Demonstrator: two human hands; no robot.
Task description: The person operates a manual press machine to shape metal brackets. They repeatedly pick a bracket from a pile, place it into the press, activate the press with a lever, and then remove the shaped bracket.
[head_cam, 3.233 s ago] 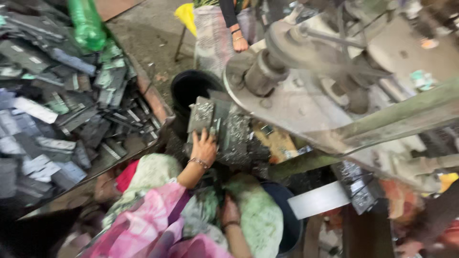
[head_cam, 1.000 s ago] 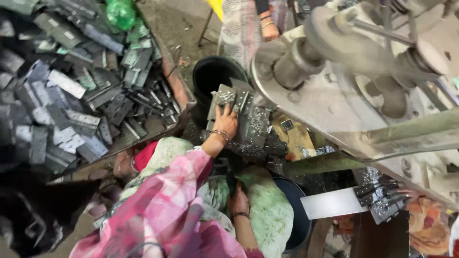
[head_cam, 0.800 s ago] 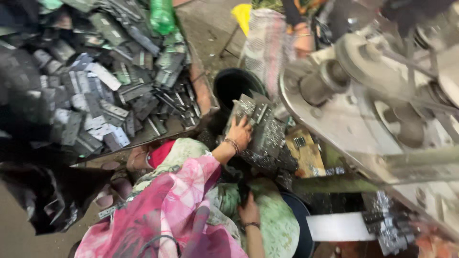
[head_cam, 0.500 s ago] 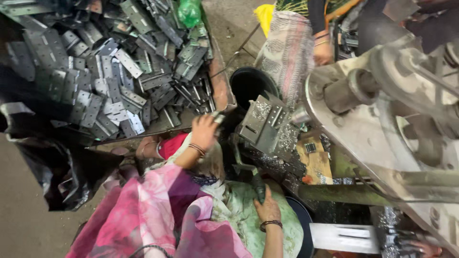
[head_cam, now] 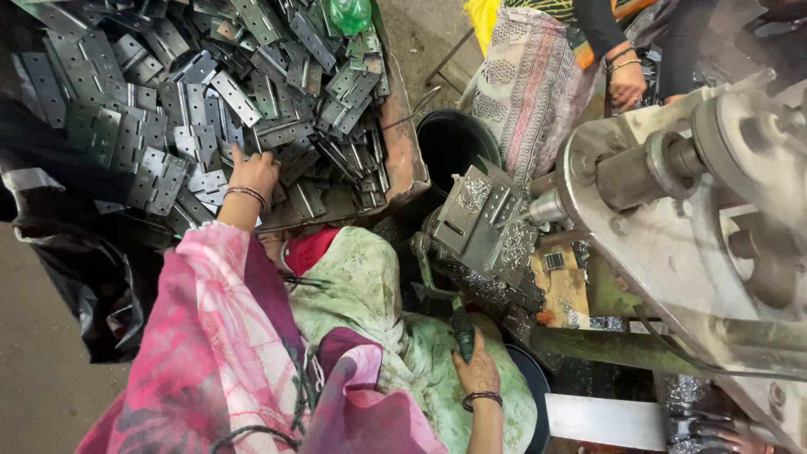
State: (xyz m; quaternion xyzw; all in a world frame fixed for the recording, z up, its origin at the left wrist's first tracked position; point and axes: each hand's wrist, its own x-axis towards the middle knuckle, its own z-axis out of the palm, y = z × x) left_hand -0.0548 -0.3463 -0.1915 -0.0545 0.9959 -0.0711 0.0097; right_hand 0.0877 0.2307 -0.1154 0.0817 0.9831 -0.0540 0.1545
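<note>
My left hand (head_cam: pixel 252 172) lies on a heap of grey metal hinge plates (head_cam: pixel 168 101) in a rusty tray; its fingers are spread over the plates and I see nothing lifted. My right hand (head_cam: pixel 477 370) is low in the middle, closed around the dark handle of a lever (head_cam: pixel 461 329) that runs up to the press machine. A perforated metal fixture (head_cam: pixel 483 220) with plates on it sits at the machine's front, between my two hands.
The big grey press machine (head_cam: pixel 698 227) with its shaft and wheel fills the right side. A black bucket (head_cam: pixel 454 143) stands behind the fixture. Another person's hand (head_cam: pixel 626 84) and patterned cloth (head_cam: pixel 530 84) are at the top right. A green bottle (head_cam: pixel 351 15) lies on the heap.
My left hand has left the fixture on the machine and moved left onto the heap of plates. My right hand stays on the lever handle. The view has swung left.
</note>
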